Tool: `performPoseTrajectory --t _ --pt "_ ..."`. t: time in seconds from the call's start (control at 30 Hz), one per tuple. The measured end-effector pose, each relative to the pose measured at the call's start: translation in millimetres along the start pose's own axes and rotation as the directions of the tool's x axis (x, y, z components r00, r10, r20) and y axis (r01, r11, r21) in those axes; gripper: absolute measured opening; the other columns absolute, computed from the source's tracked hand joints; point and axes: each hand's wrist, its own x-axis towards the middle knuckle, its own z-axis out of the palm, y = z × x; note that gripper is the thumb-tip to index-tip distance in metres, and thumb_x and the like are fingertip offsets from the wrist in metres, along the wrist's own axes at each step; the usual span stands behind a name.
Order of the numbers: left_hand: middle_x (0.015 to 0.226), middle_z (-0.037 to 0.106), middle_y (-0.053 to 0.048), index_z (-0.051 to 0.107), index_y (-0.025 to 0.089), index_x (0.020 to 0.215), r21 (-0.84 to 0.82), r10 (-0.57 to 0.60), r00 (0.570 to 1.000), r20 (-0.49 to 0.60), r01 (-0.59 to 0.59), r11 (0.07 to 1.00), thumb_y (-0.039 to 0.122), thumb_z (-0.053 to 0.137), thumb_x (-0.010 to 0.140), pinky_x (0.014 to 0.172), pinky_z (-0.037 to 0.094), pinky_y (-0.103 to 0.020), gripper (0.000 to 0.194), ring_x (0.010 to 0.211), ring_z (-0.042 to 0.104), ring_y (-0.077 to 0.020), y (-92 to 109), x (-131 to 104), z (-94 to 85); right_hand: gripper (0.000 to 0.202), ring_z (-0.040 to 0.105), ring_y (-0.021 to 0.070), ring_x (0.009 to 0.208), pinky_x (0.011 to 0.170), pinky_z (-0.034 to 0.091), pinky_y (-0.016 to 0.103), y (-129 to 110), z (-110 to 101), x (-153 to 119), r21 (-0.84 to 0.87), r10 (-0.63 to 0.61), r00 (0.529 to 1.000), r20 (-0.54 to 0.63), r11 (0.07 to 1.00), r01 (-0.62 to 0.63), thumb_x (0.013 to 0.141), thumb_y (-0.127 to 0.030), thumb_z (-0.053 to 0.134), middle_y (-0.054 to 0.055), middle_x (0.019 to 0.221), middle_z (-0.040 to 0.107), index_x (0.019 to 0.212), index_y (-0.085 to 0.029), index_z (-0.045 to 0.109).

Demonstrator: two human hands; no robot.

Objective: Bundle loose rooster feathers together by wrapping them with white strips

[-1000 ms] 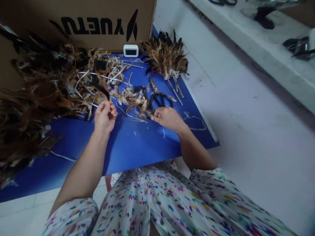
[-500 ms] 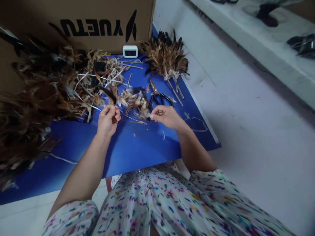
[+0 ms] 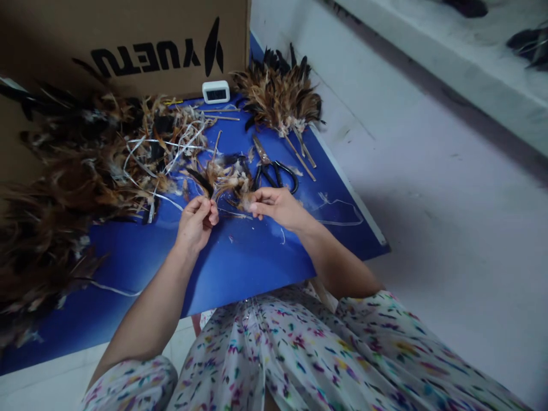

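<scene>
My left hand (image 3: 197,224) pinches the base of a dark feather (image 3: 200,180), whose tip points up and to the left. To its right, my right hand (image 3: 274,206) has thumb and fingers pressed together at the edge of a small heap of brown and pale feathers (image 3: 231,178). A brownish feather (image 3: 245,201) shows at those fingertips. The two hands are a short way apart above the blue table (image 3: 252,257). Just behind my right hand lie black-handled scissors (image 3: 274,171).
A large feather pile (image 3: 85,148) with white ribbon covers the left side. Behind are a cardboard box (image 3: 162,34), a small white clock (image 3: 216,92) and a feather bundle (image 3: 280,94) on sticks. A pale wall (image 3: 411,188) borders the right.
The view has shifted slightly. My hands have come closer together, my right hand moving left. A brownish feather now shows at my right fingertips, while my left hand still pinches the dark feather.
</scene>
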Motion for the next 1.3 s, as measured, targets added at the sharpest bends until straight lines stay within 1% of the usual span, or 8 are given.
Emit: performPoseTrajectory --t 0.13,0.3,0.5,0.63,0.83,1.0,1.17,1.3 --pt "0.056 0.052 0.005 0.056 0.016 0.068 -0.046 -0.099 0.995 0.03 0.1 0.994 0.035 0.089 0.059 0.042 0.035 -0.015 0.039 0.045 0.043 -0.0038 -4 -9 9.6 0.023 0.051 0.0068 0.056 0.056 0.045 0.024 0 8 0 0.038 -0.099 0.994 -0.038 0.994 0.101 0.074 -0.036 0.075 -0.004 0.066 0.058 0.078 -0.017 0.061" --pt "0.054 0.051 0.005 0.057 0.014 0.067 -0.063 -0.168 0.983 0.08 0.173 0.983 0.036 0.09 0.058 0.042 0.033 -0.015 0.04 0.044 0.042 -0.0037 -8 -17 18.4 0.024 0.054 0.0082 0.059 0.058 0.047 0.024 -4 14 -3 0.078 -0.161 0.983 -0.092 0.983 0.168 0.074 -0.037 0.076 -0.003 0.067 0.061 0.08 -0.018 0.063" --pt "0.053 0.053 0.004 0.057 0.014 0.067 -0.06 -0.241 0.961 0.135 0.251 0.966 0.033 0.089 0.06 0.042 0.032 -0.016 0.038 0.045 0.044 -0.0052 -13 -24 23.1 0.017 0.055 0.0086 0.064 0.063 0.047 0.025 -5 17 -6 -0.02 -0.253 0.958 -0.136 0.967 0.252 0.075 -0.031 0.074 -0.002 0.073 0.063 0.082 -0.018 0.066" --pt "0.051 0.05 0.004 0.058 0.013 0.067 -0.034 -0.297 0.937 0.185 0.308 0.951 0.035 0.088 0.062 0.041 0.031 -0.016 0.037 0.045 0.043 -0.0058 -16 -27 23.6 0.01 0.056 0.0101 0.069 0.067 0.046 0.026 -5 17 -8 -0.097 -0.28 0.954 -0.11 0.958 0.27 0.078 -0.027 0.07 -0.001 0.076 0.064 0.082 -0.018 0.067" --pt "0.05 0.049 0.004 0.058 0.013 0.066 -0.013 -0.312 0.926 0.211 0.322 0.947 0.035 0.088 0.062 0.041 0.03 -0.016 0.038 0.044 0.043 -0.0057 -18 -27 21.1 0.006 0.057 0.01 0.07 0.067 0.044 0.024 -5 18 -10 -0.152 -0.332 0.942 -0.043 0.934 0.322 0.081 -0.023 0.067 -0.001 0.076 0.065 0.081 -0.017 0.067" --pt "0.049 0.049 0.003 0.057 0.013 0.066 0.008 -0.32 0.924 0.21 0.326 0.946 0.037 0.087 0.063 0.041 0.03 -0.016 0.038 0.044 0.043 -0.0062 -20 -27 18.4 0.002 0.053 0.0081 0.065 0.062 0.041 0.021 -4 21 -10 -0.218 -0.375 0.927 -0.028 0.907 0.36 0.08 -0.017 0.065 -0.002 0.072 0.063 0.078 -0.016 0.066" --pt "0.051 0.051 0.003 0.055 0.014 0.064 0.011 -0.319 0.926 0.202 0.324 0.946 0.036 0.087 0.063 0.042 0.03 -0.017 0.039 0.046 0.044 -0.0063 -21 -28 17.5 0.003 0.055 0.0077 0.067 0.064 0.041 0.02 -4 21 -10 -0.237 -0.424 0.905 -0.017 0.881 0.408 0.081 -0.014 0.063 -0.002 0.074 0.064 0.079 -0.016 0.066" --pt "0.049 0.05 0.003 0.058 0.013 0.065 0.016 -0.341 0.918 0.204 0.345 0.939 0.035 0.087 0.062 0.042 0.029 -0.017 0.037 0.045 0.044 -0.0065 -19 -29 18.3 0.004 0.056 0.0083 0.068 0.064 0.042 0.02 -3 21 -10 -0.254 -0.437 0.9 -0.006 0.871 0.421 0.082 -0.015 0.063 -0.002 0.075 0.065 0.081 -0.016 0.066"
